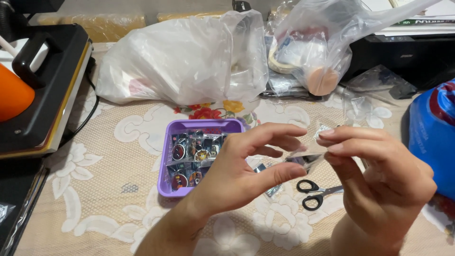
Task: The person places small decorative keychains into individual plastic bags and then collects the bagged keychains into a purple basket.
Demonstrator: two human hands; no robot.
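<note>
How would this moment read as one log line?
left hand: pinching clear packet | right hand: pinching same packet | below: scissors | left: purple tray

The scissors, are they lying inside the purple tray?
No, the scissors lie on the tablecloth right of the purple tray, under the hands.

The left hand [237, 170] covers the purple tray's [167, 156] right side; its small packets [189, 151] are too small to read. The scissors' [315, 189] blades hide behind the right hand [379, 175].

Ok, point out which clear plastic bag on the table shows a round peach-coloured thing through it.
The tied bag at the back right: a peach-coloured disc shows at its bottom. The big bag beside it looks only white.
</note>
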